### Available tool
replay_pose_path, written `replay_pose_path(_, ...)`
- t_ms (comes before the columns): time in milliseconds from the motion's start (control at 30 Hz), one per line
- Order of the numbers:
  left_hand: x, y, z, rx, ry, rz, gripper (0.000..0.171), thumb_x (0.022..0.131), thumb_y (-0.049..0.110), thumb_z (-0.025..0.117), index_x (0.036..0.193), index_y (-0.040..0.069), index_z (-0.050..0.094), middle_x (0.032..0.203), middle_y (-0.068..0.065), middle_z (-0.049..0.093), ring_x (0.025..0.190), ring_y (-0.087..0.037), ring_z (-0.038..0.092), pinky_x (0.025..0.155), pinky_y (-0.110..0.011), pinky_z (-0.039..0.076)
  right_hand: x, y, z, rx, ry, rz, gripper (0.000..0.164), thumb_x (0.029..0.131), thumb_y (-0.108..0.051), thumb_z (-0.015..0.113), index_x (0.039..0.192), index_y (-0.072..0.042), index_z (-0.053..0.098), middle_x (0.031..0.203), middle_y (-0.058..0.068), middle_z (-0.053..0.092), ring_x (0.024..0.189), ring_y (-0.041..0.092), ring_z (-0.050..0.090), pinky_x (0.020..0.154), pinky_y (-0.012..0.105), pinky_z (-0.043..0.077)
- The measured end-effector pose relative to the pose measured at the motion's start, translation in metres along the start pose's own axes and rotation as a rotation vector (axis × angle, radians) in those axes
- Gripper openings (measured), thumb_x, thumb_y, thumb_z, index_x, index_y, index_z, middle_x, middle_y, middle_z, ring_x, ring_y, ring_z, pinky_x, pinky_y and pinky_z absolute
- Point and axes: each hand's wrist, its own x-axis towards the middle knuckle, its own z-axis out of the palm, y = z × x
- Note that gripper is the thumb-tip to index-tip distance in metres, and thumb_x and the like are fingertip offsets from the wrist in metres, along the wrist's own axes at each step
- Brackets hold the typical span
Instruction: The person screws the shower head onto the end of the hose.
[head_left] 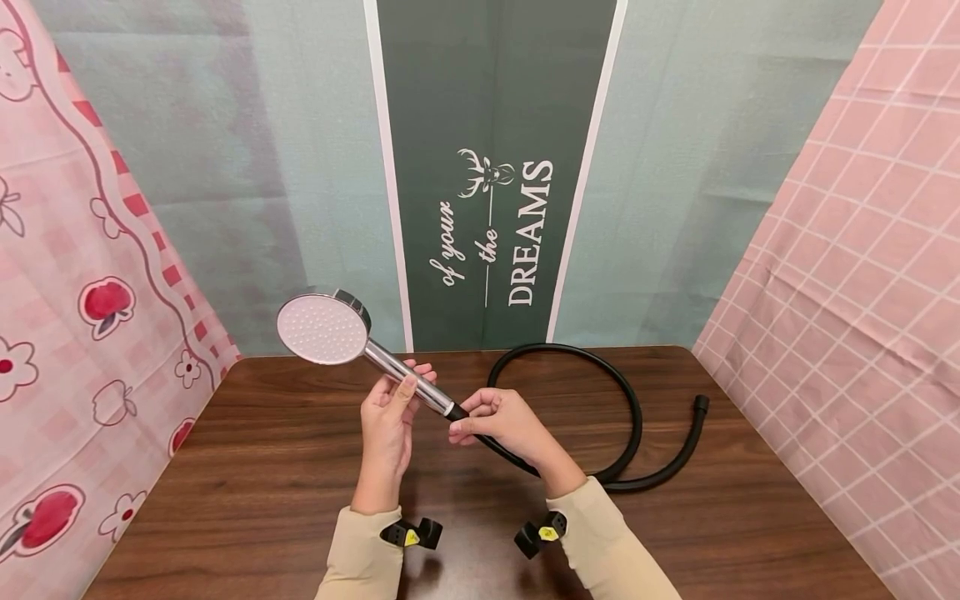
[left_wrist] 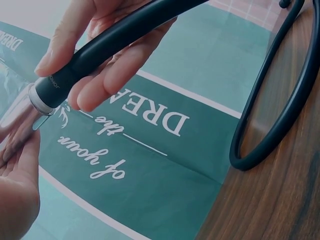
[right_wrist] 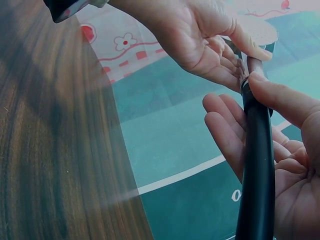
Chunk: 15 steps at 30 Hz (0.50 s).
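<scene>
A chrome handheld shower head (head_left: pixel 322 329) with a pale, nubbed spray face is held up over the table, tilted with its head to the upper left. My left hand (head_left: pixel 388 417) grips its shiny handle, thumb on top. At the handle's lower end, my right hand (head_left: pixel 498 423) pinches the black end fitting of a shower hose (head_left: pixel 637 408) between thumb and fingers. In the left wrist view, the black hose fitting (left_wrist: pixel 52 90) meets a white ring (left_wrist: pixel 40 100) on the handle. From the right wrist, the hose (right_wrist: pixel 257 170) runs down past my palm.
The hose loops across the brown wooden table (head_left: pixel 277 475), and its free end fitting (head_left: pixel 701 404) lies at the right. Cloth hangs on three sides: pink fruit print (head_left: pixel 105 250), a green printed backdrop (head_left: pixel 487 100) and pink grid (head_left: pixel 847 275). Both wrists wear black cameras.
</scene>
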Motion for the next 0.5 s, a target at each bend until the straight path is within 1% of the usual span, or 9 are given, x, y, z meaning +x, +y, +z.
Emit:
replay_pose_path(233,-0.0001,-0.0004,0.0006,-0.001,0.001,-0.006,0.014,0.098,0.003,0.058,0.112,0.001,0.060,0.096,-0.004,0.076,0.090,-0.015,0.075,0.091,-0.029,0.060,0.0014,0.0033,-0.0001,-0.004,0.003,-0.024,0.027,0.086,-0.006,0.076,0.103,0.009,0.063,0.091,0.025,0.075,0.078,0.016,0.076,0.076,0.037,0.064)
replay_pose_path(500,-0.0004,-0.0008,0.0003,-0.008,0.001,-0.008,0.017,0.098,0.003,0.059,0.115,-0.002,0.058,0.095,-0.004,0.076,0.090,-0.015,0.075,0.091,-0.028,0.060,0.0021,0.0050,-0.0006,0.004,0.000,-0.022,0.027,0.087,-0.007,0.075,0.103,0.010,0.064,0.091,0.025,0.075,0.079,0.017,0.076,0.077,0.039,0.064)
